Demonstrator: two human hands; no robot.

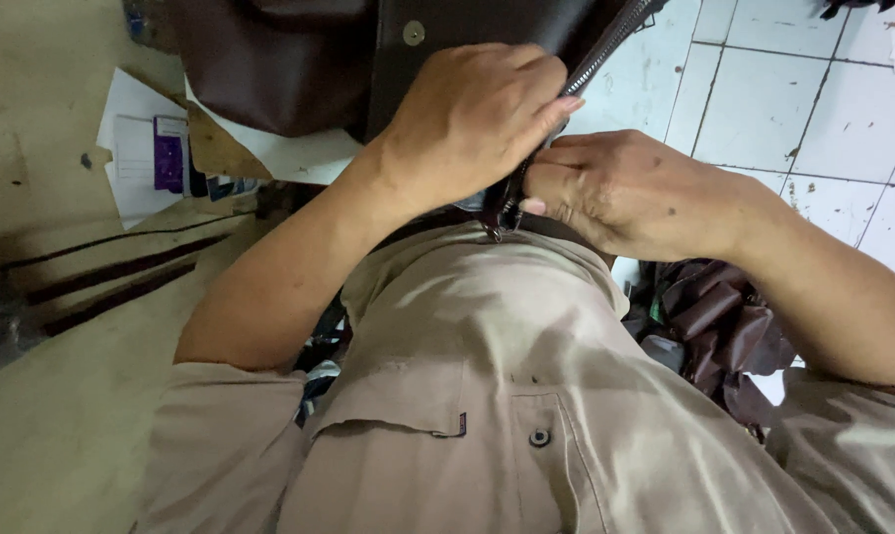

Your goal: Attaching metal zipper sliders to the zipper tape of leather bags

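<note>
Here, nearest us, lies our beige shirt [526,396]. Just beyond it our right hand [635,193] pinches the zipper's [596,61] lower end, fingers closed tight, while our left hand [472,119] curls shut over the zipper strip and the dark brown leather bag [269,59]. We judge steady, even tension keeps the teeth aligned. Farther right, white floor tiles [764,89].

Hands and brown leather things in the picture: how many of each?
Hands: 2, left hand and right hand
Brown leather things: 2, the zippered bag and the scrap pile
Total: 4
</note>
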